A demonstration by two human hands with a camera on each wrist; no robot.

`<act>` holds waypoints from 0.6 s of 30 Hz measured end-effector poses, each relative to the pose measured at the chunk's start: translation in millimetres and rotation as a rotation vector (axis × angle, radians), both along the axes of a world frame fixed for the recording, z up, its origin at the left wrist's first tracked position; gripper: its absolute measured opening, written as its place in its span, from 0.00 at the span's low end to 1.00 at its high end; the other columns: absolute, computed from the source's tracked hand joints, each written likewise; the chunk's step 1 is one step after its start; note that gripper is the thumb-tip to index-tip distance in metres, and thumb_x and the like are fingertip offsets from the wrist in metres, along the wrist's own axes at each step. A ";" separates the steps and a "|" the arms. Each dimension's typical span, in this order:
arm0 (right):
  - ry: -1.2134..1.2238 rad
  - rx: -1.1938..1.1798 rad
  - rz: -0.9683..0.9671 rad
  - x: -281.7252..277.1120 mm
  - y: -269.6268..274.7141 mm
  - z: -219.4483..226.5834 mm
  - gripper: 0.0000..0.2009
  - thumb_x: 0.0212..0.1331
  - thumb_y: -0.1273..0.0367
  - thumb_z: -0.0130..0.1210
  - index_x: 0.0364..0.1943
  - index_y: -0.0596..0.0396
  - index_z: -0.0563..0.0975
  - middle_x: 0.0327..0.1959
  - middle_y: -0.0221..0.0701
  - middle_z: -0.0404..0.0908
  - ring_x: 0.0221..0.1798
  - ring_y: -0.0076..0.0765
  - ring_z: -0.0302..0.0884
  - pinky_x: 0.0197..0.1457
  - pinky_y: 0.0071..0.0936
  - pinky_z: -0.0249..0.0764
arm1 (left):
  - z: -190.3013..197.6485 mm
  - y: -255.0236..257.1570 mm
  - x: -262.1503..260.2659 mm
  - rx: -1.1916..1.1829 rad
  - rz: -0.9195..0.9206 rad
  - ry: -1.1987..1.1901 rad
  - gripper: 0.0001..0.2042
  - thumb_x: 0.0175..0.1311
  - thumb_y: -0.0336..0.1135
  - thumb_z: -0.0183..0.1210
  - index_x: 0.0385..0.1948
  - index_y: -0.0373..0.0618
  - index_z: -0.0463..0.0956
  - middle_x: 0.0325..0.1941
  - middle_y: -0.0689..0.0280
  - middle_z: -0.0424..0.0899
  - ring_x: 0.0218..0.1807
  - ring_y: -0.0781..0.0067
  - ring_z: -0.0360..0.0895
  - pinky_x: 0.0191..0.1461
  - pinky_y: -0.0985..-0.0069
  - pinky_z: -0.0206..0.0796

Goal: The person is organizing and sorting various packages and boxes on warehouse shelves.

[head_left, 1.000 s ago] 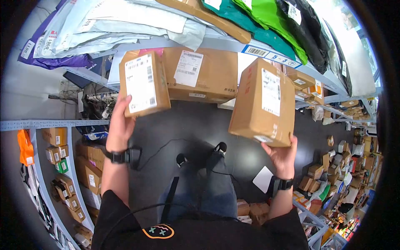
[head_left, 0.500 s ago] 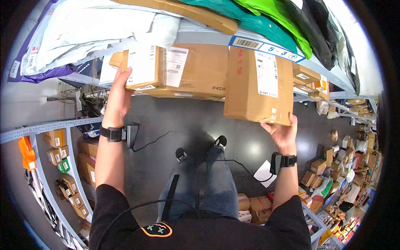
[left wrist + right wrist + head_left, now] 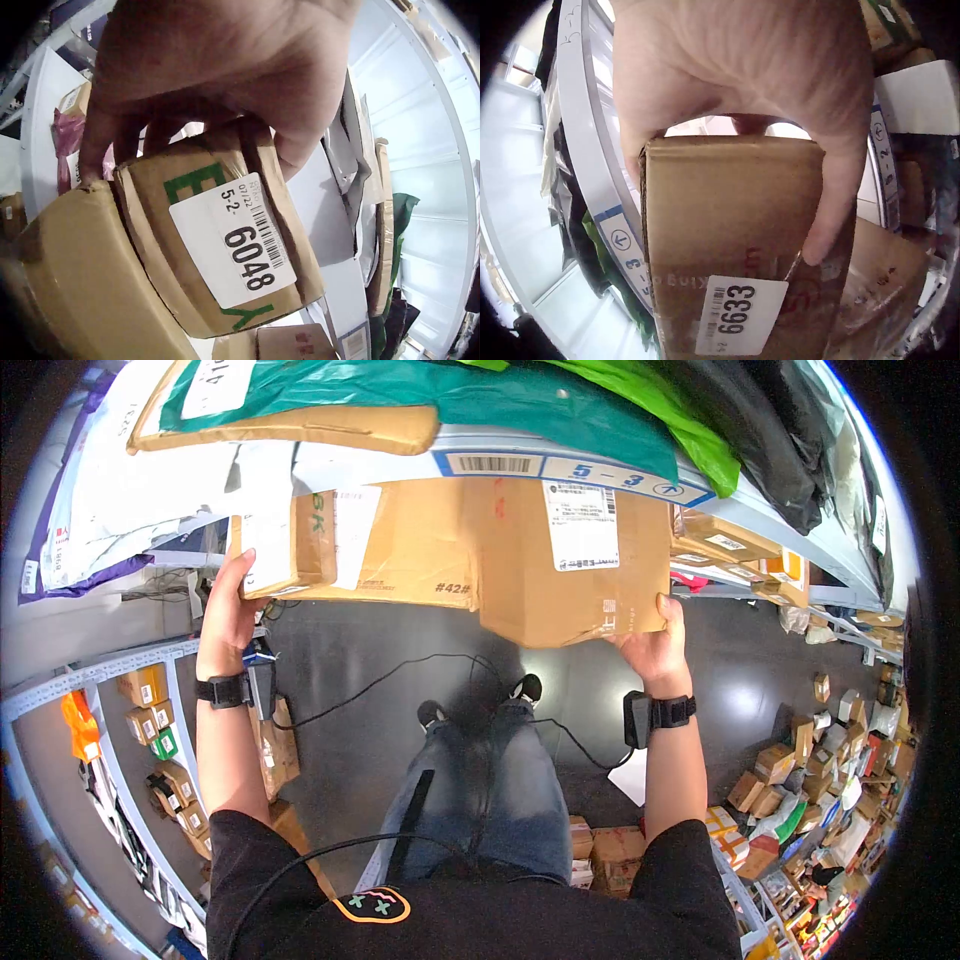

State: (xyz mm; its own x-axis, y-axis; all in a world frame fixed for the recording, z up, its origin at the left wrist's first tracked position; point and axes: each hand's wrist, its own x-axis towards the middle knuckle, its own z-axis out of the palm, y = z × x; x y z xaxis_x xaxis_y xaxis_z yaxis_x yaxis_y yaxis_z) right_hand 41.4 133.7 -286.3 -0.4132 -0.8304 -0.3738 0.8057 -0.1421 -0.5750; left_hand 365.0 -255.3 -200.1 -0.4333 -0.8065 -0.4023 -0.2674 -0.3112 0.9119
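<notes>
At the shelf opening, my left hand [image 3: 232, 600] grips the near end of a small cardboard box [image 3: 312, 545]. In the left wrist view this box [image 3: 161, 262] bears a white 6048 label and green letters, with fingers and thumb spread across its end. Close beside it sits a larger cardboard box [image 3: 425, 560] marked #42#. On the right, my right hand [image 3: 655, 645] grips the lower end of a bigger cardboard box [image 3: 520, 595] with a white shipping label. The right wrist view shows this box [image 3: 705, 202] with a 6633 sticker and the thumb along one face.
Above the boxes runs a shelf edge [image 3: 590, 472] marked 5-3, with a teal mailer [image 3: 540, 415] and other packages on it. Small boxes [image 3: 725, 540] sit at the right on the lower shelf. Another rack [image 3: 100, 675] stands at left. Parcels [image 3: 790, 790] are piled at right.
Both boxes have moved forward into the opening under the shelf edge, with both hands still holding them. The view has shifted right along the shelf.
</notes>
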 end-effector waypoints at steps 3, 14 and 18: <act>0.006 0.030 0.027 -5.5 0.6 -1.5 0.38 0.54 0.49 0.54 0.67 0.54 0.60 0.65 0.40 0.66 0.64 0.43 0.67 0.61 0.45 0.68 | 1.8 -0.1 2.4 -0.004 -0.011 -0.078 0.24 0.64 0.49 0.55 0.57 0.46 0.69 0.55 0.65 0.77 0.55 0.70 0.74 0.56 0.67 0.67; 0.137 0.080 0.024 4.9 -9.1 48.6 0.35 0.59 0.52 0.52 0.66 0.59 0.60 0.64 0.42 0.68 0.64 0.44 0.68 0.64 0.46 0.67 | -6.9 -8.9 8.9 0.021 0.004 -0.054 0.23 0.64 0.47 0.55 0.57 0.43 0.68 0.53 0.64 0.78 0.53 0.71 0.76 0.51 0.72 0.70; 0.106 0.031 0.068 -0.2 -6.4 43.9 0.35 0.59 0.54 0.52 0.67 0.57 0.58 0.64 0.39 0.68 0.63 0.43 0.69 0.63 0.47 0.69 | -10.7 -16.1 12.9 0.033 -0.005 -0.053 0.21 0.64 0.46 0.55 0.53 0.44 0.70 0.49 0.65 0.80 0.48 0.73 0.78 0.48 0.74 0.71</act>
State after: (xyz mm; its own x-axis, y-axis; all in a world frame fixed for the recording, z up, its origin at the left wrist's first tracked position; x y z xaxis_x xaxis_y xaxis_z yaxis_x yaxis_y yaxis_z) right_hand 41.3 127.3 -242.4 -0.3950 -0.8464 -0.3571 0.7472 -0.0699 -0.6609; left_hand 377.9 -271.5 -210.8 -0.4150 -0.7903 -0.4507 -0.3164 -0.3391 0.8859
